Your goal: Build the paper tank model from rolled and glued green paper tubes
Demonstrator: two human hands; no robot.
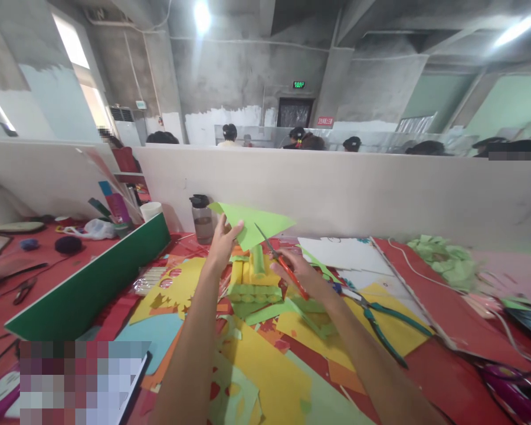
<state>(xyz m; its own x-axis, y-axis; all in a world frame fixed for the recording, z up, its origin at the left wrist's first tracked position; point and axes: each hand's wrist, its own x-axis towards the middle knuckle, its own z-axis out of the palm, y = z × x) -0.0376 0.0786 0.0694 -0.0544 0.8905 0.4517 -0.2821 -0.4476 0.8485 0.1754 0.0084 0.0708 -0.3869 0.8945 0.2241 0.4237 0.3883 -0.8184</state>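
A light green sheet of paper (265,223) is held up over the table, pinched by my left hand (224,239) at its left side. My right hand (297,270) grips orange-handled scissors (287,268). Their blades point up and left, overlapping the lower part of the sheet; whether they are cutting into it I cannot tell. Below the hands stands a stack of yellow and green paper rolls (254,277). Yellow paper (256,360) and many cut scraps lie around it.
Teal-handled pliers (380,324) lie on the right, over yellow paper. A dark-lidded bottle (201,218) stands at the back against a white partition (314,189). A green board (97,283) stands on edge at left. Several people's heads show beyond the partition.
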